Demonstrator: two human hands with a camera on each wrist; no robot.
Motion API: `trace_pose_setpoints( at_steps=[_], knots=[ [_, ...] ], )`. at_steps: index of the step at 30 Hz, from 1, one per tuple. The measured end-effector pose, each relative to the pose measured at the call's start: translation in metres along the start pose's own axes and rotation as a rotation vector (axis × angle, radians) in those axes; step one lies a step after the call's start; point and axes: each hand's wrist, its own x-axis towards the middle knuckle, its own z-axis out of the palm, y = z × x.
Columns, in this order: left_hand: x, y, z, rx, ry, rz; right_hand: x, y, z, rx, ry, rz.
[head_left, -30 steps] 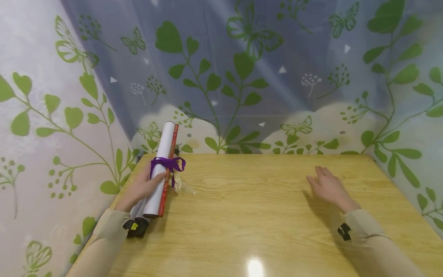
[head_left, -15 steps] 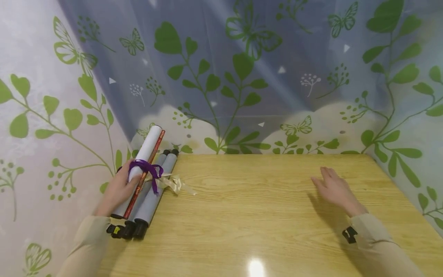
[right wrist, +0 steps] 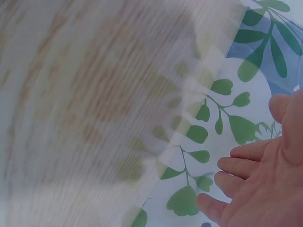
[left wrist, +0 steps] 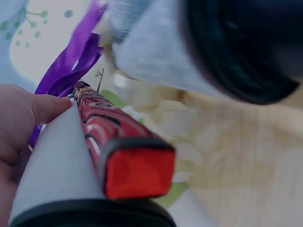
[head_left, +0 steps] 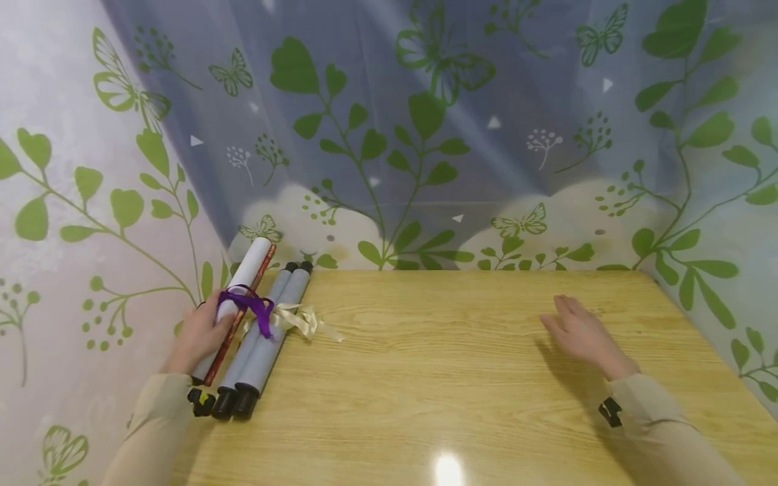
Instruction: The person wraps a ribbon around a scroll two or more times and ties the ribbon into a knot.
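At the table's left edge, my left hand [head_left: 197,337] grips a white tube [head_left: 250,264] together with a slim red patterned stick [head_left: 217,364]. A purple ribbon [head_left: 261,312] ties the two. In the left wrist view, the thumb lies over the white tube [left wrist: 61,170]; the stick's square red end [left wrist: 139,172] faces the camera. Just right of this bundle, a pair of grey tubes [head_left: 267,354] with black caps lies on the table, tied with a cream ribbon [head_left: 304,322]. My right hand [head_left: 586,337] hovers above the table's right side, fingers extended, holding nothing.
The wood-grain table [head_left: 425,378] has a bright light reflection near its front. A patterned curtain [head_left: 377,169] with leaves and butterflies hangs behind it and along both sides.
My left hand has carried the purple-ribboned bundle leftward and down, off the grey tubes, which now show fully. My right hand has hardly moved.
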Motion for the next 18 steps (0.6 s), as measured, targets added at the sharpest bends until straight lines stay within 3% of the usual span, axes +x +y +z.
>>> trace_pose_setpoints(
  at_steps=[12,18],
  knots=[
    [0.012,-0.015,0.022,0.014,-0.105,0.001,0.0,-0.006,0.009,-0.115,0.011,-0.045],
    [0.015,-0.018,0.027,0.075,-0.16,0.016,-0.001,-0.006,0.011,-0.151,0.011,-0.038]
  ],
)
